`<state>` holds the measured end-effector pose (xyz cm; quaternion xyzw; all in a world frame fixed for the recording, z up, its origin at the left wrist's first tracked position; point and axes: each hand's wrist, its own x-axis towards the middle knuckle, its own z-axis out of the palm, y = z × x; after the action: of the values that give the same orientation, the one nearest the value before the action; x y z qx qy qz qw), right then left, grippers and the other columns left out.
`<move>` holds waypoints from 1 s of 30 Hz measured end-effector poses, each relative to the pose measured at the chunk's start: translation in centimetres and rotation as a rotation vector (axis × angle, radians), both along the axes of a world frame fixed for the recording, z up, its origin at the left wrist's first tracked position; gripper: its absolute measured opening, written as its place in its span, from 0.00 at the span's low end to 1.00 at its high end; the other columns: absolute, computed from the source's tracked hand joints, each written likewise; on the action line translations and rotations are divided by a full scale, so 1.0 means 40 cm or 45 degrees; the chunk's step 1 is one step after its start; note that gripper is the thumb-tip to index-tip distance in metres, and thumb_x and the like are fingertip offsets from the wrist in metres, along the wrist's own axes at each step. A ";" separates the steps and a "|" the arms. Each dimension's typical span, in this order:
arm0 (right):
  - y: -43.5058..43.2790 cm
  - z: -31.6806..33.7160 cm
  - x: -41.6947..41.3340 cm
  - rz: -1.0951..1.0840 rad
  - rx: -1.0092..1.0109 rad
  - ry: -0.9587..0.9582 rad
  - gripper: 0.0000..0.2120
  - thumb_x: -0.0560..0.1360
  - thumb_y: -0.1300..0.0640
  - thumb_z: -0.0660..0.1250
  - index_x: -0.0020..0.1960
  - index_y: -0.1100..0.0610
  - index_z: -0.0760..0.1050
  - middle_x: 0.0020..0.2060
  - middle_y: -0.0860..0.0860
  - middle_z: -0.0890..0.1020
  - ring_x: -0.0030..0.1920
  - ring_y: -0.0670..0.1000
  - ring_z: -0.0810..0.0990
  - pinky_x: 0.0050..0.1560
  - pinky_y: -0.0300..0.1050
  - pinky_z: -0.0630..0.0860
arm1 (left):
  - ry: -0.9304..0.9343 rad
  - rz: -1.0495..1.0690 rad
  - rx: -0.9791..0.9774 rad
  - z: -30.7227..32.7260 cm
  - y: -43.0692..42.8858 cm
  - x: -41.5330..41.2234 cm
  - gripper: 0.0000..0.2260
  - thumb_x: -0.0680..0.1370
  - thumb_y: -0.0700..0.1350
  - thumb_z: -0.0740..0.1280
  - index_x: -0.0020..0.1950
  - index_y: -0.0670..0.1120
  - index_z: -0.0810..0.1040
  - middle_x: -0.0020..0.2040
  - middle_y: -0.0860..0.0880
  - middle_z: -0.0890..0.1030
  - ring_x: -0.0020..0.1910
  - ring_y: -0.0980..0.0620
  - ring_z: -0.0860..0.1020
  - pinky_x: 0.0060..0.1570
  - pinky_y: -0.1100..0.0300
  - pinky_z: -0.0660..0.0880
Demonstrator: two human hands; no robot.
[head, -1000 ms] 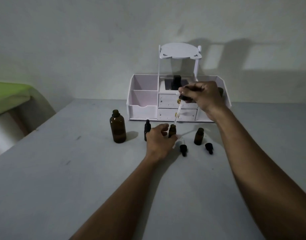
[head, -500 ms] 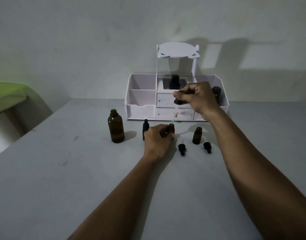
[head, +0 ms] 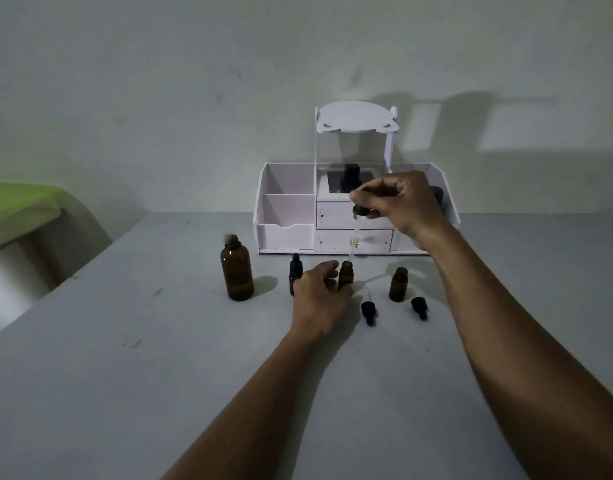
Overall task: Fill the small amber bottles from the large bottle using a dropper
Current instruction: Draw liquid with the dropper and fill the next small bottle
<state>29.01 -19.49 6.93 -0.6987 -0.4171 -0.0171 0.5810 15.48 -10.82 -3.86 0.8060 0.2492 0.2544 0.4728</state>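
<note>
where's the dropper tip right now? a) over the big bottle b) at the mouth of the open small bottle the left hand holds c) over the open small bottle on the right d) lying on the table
b: the dropper pinched by the right hand hangs with its glass tip at the mouth of the small bottle that the left hand grips.

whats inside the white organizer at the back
In the organizer, a dark bottle stands in the middle top compartment; another dark object peeks out behind the right hand. Both drawers are closed, so their contents are hidden.
</note>
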 end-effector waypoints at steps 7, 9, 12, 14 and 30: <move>-0.005 0.069 -0.054 0.012 0.252 -0.046 0.08 0.69 0.58 0.78 0.47 0.57 0.84 0.35 0.44 0.86 0.38 0.47 0.86 0.42 0.40 0.82 | 0.109 -0.198 0.169 0.043 0.048 -0.099 0.26 0.75 0.52 0.74 0.71 0.51 0.72 0.62 0.50 0.80 0.50 0.57 0.80 0.49 0.65 0.78; 0.009 0.084 -0.085 0.057 0.303 -0.046 0.06 0.70 0.59 0.77 0.46 0.56 0.84 0.35 0.44 0.86 0.38 0.46 0.86 0.41 0.39 0.82 | -0.029 -0.153 0.218 0.064 0.068 -0.156 0.20 0.74 0.51 0.74 0.65 0.50 0.78 0.53 0.53 0.84 0.44 0.59 0.82 0.46 0.65 0.80; 0.051 0.095 -0.133 0.105 0.389 -0.017 0.04 0.70 0.58 0.77 0.44 0.51 0.84 0.36 0.45 0.87 0.40 0.51 0.86 0.41 0.44 0.83 | -0.309 0.043 0.242 0.083 0.129 -0.228 0.10 0.74 0.46 0.75 0.54 0.47 0.85 0.38 0.57 0.84 0.36 0.61 0.82 0.39 0.67 0.79; 0.091 0.096 -0.164 0.119 0.458 0.018 0.04 0.70 0.57 0.77 0.44 0.52 0.85 0.37 0.47 0.87 0.39 0.52 0.86 0.39 0.44 0.83 | -0.444 0.225 0.228 0.087 0.185 -0.257 0.07 0.73 0.46 0.76 0.50 0.48 0.85 0.35 0.57 0.83 0.33 0.61 0.81 0.38 0.66 0.79; 0.293 0.014 -0.229 0.214 0.338 0.011 0.04 0.72 0.58 0.76 0.47 0.53 0.85 0.40 0.48 0.87 0.41 0.52 0.86 0.44 0.51 0.84 | -0.284 0.057 -0.019 -0.014 0.362 -0.263 0.22 0.74 0.41 0.74 0.68 0.49 0.77 0.58 0.49 0.83 0.53 0.59 0.82 0.52 0.66 0.78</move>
<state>19.86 -7.75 7.50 -0.5784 -0.4657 -0.0206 0.6694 4.94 3.68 -4.42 0.7633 0.2149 0.3511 0.4979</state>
